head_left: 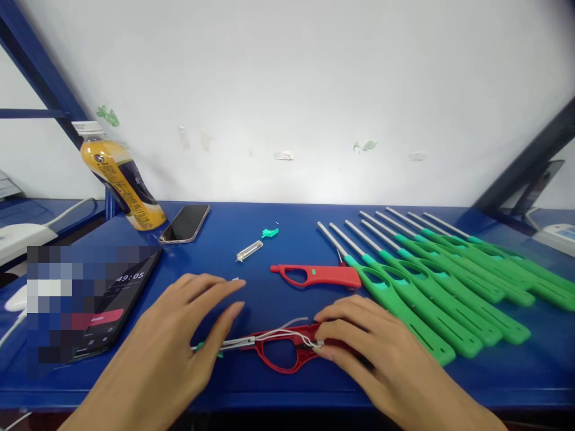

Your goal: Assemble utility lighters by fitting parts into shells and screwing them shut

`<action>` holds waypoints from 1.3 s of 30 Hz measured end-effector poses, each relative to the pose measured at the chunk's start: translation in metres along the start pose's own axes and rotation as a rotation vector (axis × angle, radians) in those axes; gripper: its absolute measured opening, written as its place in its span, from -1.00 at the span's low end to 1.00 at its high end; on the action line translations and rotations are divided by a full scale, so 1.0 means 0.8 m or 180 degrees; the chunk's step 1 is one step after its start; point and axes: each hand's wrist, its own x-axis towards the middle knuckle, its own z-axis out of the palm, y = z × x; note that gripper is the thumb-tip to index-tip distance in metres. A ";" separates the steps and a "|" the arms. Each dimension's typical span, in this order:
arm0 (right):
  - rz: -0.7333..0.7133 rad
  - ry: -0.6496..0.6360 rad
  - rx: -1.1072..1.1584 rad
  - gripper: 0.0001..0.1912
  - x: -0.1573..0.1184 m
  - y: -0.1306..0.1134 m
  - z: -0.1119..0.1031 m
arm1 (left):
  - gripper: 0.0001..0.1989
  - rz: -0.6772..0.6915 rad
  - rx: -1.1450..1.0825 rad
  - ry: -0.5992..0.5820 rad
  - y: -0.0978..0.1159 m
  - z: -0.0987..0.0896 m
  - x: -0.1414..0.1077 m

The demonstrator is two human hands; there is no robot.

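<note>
An opened red gas lighter shell [309, 330] lies near the table's front edge, its inner side up, with thin white wires [287, 331] running along it. A metal tube [238, 343] extends from its left end. My left hand [179, 335] hovers around that tube, thumb and fingers apart; part of the tube is hidden behind it. My right hand [372, 353] covers the shell's right end, its thumb and fingertips pinching a small white part where the wires end. Beyond them lies the other red shell half [332, 276], outer face up.
Several green long-nosed lighters [417, 305] lie in rows at right. Behind my hands are a clear narrow tank [250, 251] and a teal plastic piece [270, 233]. Two phones, a dark one [185, 224] and a lit one [130, 299], and a yellow bottle [121, 173] stand left.
</note>
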 end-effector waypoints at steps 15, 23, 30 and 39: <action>-0.0230 0.0090 -0.0263 -0.74 -0.003 0.002 0.003 | -0.63 -0.0215 0.0918 -0.1391 -0.006 0.053 0.205; -0.0240 0.0053 -0.0236 -0.79 -0.001 0.000 0.004 | -0.68 -0.0100 0.0540 -0.1274 -0.003 0.060 0.212; -0.0256 0.0079 -0.0196 -0.77 -0.002 -0.002 0.002 | -0.76 -0.0122 -0.0422 -0.0336 0.038 -0.001 0.121; -0.0224 0.0036 -0.0233 -0.76 0.000 -0.001 0.002 | -0.91 -0.0074 -0.1199 -0.0281 0.054 -0.007 0.010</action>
